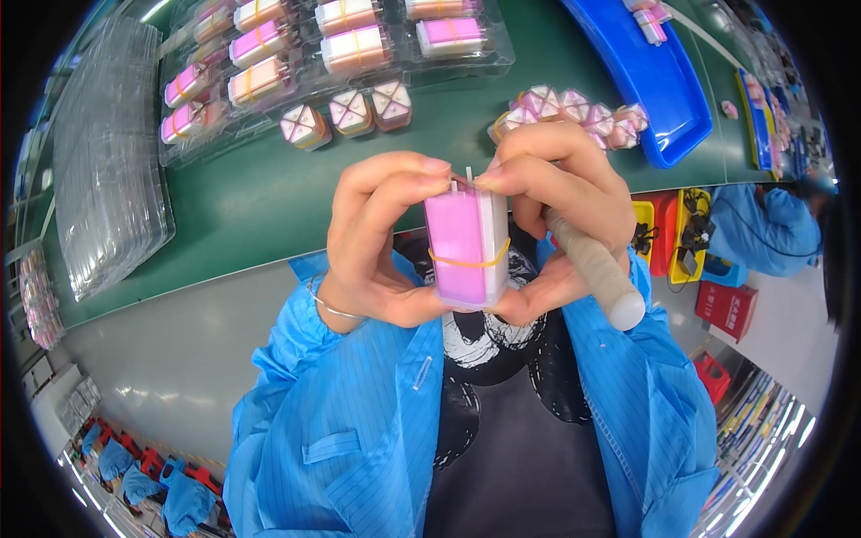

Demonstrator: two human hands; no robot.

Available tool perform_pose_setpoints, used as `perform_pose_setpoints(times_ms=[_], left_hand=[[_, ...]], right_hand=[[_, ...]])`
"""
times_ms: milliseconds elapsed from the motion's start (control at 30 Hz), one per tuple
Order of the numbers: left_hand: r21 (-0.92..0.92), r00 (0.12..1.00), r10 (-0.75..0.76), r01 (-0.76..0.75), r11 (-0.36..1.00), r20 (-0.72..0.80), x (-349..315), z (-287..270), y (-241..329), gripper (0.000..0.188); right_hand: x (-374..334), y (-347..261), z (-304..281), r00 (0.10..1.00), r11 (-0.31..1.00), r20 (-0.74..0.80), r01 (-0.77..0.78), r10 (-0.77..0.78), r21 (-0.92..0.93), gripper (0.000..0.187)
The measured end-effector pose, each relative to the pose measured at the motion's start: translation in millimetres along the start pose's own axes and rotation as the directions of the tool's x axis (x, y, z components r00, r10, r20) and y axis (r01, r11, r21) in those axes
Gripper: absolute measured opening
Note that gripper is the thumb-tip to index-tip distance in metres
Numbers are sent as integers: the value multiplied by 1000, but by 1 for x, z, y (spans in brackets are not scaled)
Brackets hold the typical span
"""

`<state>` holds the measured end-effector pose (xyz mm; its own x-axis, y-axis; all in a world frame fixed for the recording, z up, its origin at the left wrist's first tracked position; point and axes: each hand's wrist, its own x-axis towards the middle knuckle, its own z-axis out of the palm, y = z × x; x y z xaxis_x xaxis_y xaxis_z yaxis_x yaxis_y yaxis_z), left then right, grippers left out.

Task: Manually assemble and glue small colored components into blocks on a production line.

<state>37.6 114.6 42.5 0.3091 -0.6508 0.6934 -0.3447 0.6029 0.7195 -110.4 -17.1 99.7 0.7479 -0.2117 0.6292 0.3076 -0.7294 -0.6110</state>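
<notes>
Between both hands, above the table's near edge, I hold an upright pink-and-white battery pack (pixel 457 242). A yellow rubber band runs around its lower part, and two thin tabs stick up from its top. My left hand (pixel 381 238) closes on its left side, fingertips at the top and thumb at the bottom. My right hand (pixel 569 215) grips the right side the same way. A beige, tape-wrapped stick (pixel 596 269) with a white round end is also tucked in my right hand; its other end is hidden behind the fingers.
Clear plastic trays (pixel 314 76) with several banded packs stand at the back of the green table (pixel 233 206). Three packs (pixel 350 112) stand before them, and a cluster (pixel 574 112) lies right. A blue tray (pixel 659 99) is farther right; stacked empty trays (pixel 108 152) are left.
</notes>
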Motion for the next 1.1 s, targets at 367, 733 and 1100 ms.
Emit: perform_pose_setpoints(times_ms=[367, 733, 1100], left_hand=[[-10, 998, -21, 21, 1000, 56, 2, -1, 0, 75], [23, 999, 27, -28, 999, 45, 13, -4, -1, 90], [102, 1000, 20, -20, 995, -1, 3, 0, 2, 87]], right_hand=[[-4, -1, -1, 999, 999, -11, -35, 35, 21, 76], [0, -6, -2, 994, 993, 3, -114, 113, 27, 73], [2, -1, 1, 999, 999, 17, -33, 33, 1, 70]])
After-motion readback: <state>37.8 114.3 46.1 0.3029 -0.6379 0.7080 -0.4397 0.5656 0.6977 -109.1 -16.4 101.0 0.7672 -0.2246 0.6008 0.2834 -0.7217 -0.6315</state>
